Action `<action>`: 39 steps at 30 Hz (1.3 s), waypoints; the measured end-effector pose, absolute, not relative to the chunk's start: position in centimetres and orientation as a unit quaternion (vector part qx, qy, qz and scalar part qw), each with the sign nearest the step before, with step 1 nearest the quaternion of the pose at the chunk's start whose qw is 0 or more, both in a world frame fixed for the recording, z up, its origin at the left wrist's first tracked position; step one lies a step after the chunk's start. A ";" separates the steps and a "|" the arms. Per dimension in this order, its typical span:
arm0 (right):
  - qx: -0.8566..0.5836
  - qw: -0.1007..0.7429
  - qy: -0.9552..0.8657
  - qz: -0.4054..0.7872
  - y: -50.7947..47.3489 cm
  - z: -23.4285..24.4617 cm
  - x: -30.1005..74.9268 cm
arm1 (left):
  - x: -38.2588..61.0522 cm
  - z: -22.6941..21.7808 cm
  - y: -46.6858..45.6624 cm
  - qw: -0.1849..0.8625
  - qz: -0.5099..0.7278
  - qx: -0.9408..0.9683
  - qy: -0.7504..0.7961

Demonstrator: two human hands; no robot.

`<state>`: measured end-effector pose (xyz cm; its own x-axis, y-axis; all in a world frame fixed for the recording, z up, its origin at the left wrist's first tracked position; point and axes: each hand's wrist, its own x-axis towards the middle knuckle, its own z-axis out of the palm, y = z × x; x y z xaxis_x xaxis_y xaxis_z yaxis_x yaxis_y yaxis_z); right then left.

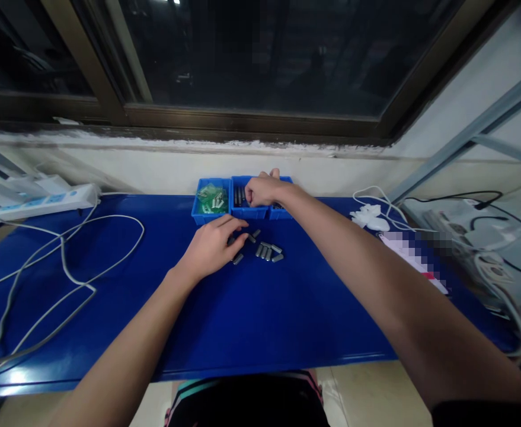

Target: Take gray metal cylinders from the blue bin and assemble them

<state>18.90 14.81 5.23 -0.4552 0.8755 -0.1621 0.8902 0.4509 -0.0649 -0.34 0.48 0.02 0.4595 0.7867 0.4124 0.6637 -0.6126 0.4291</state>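
Note:
My left hand (213,245) lies palm down on the blue table (251,320), its fingertips on small grey metal cylinders (268,251) scattered there. My right hand (264,190) reaches into the middle blue bin (242,212), fingers curled over grey cylinders inside; what it holds is hidden. The left blue bin (199,210) holds green packets and small parts. A third bin (281,213) sits mostly behind my right wrist.
A white power strip (42,201) and loose white cables (64,267) cover the table's left side. White cloth (369,216), papers and more cables (486,261) lie at right. A window sill and wall stand behind the bins.

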 end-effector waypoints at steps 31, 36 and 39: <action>0.515 -0.086 0.839 -0.152 15.9 4.9 20.0 | -0.1 -0.1 0.2 0.119 0.214 0.859 0.449; 0.451 -0.257 0.834 -0.189 14.7 6.4 22.8 | -0.2 -0.1 0.3 0.127 0.203 0.854 0.463; 0.462 -0.254 0.826 -0.199 13.9 5.8 23.1 | -0.1 -0.1 0.2 0.120 0.199 0.855 0.463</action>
<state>23.14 13.93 5.82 -0.4442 0.8645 0.2355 0.6628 0.4939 -0.5628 -0.08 0.23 -0.11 0.4925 0.8394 0.2300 0.7435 -0.5431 0.3902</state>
